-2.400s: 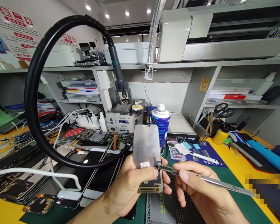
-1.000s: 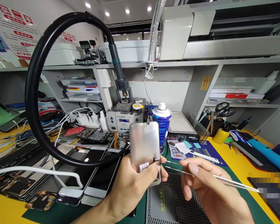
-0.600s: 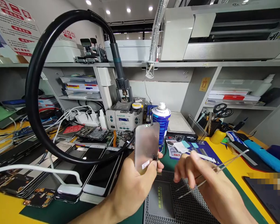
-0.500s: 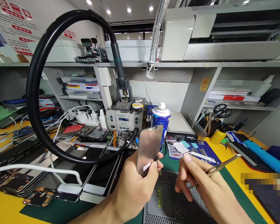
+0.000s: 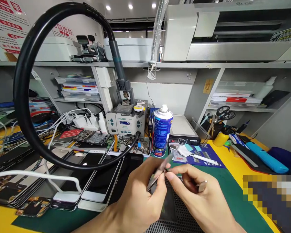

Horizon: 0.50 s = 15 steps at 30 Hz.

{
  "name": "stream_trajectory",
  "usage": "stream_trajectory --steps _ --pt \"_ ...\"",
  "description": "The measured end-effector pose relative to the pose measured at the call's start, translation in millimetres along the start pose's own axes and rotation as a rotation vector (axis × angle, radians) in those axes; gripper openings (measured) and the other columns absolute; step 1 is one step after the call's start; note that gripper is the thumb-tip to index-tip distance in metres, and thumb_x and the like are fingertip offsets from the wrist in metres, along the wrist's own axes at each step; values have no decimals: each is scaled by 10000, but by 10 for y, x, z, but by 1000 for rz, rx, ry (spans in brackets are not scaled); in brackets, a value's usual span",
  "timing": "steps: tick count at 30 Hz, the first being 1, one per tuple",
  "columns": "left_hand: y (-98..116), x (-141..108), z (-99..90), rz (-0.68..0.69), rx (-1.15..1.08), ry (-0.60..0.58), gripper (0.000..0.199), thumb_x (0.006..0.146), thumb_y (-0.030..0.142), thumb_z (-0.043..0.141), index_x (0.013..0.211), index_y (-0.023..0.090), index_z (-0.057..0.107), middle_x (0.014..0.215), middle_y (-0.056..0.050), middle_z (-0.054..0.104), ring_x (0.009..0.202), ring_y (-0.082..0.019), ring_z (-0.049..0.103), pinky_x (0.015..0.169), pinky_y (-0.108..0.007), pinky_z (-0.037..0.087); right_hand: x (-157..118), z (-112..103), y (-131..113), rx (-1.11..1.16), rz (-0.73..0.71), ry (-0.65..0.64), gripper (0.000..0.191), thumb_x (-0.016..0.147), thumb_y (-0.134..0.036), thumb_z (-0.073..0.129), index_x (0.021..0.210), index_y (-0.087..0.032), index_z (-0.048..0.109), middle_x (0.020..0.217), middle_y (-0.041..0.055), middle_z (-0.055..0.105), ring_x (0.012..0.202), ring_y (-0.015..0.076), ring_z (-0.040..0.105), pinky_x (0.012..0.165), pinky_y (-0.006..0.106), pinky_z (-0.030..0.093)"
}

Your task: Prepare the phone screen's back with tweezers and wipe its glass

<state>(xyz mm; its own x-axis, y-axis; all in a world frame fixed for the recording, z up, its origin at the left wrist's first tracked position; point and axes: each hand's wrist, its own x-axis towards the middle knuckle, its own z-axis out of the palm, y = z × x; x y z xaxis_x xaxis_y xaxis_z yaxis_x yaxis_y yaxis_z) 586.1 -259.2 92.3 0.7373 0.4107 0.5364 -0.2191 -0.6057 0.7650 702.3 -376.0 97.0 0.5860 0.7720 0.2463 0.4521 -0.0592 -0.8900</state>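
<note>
My left hand is closed around a thin phone screen, which is tilted and seen almost edge-on. My right hand has its thumb and forefinger pinched at the screen's lower right edge, by a small dark bit I cannot make out. Metal tweezers are tucked in the same hand, mostly hidden by the fingers. Below both hands lies a dark perforated pad on a green mat.
A blue spray can stands just beyond the hands. Left of it are a soldering station, a looping black hose and several phones. A white-handled brush lies to the right, near a hot plate.
The phone screen has turned from showing its shiny back to nearly edge-on. My right hand has moved left to touch its edge, and the tweezers have swung back into the palm.
</note>
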Motion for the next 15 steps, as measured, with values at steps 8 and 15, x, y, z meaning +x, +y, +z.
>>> stream_trajectory --steps 8,15 --pt "87 19 -41 -441 -205 -1 149 895 275 589 885 164 688 838 -62 714 772 -199 659 687 -243 517 -29 -15 41 -19 -123 10 240 902 -376 604 881 -199 764 588 -10 602 462 87 366 406 201 298" --pt "95 79 -124 -587 -402 -64 158 840 243 634 731 128 644 677 -23 602 656 -146 546 587 -222 434 -28 -8 105 -53 -204 15 141 909 -293 610 880 -231 734 626 -31 641 452 90 345 407 237 276"
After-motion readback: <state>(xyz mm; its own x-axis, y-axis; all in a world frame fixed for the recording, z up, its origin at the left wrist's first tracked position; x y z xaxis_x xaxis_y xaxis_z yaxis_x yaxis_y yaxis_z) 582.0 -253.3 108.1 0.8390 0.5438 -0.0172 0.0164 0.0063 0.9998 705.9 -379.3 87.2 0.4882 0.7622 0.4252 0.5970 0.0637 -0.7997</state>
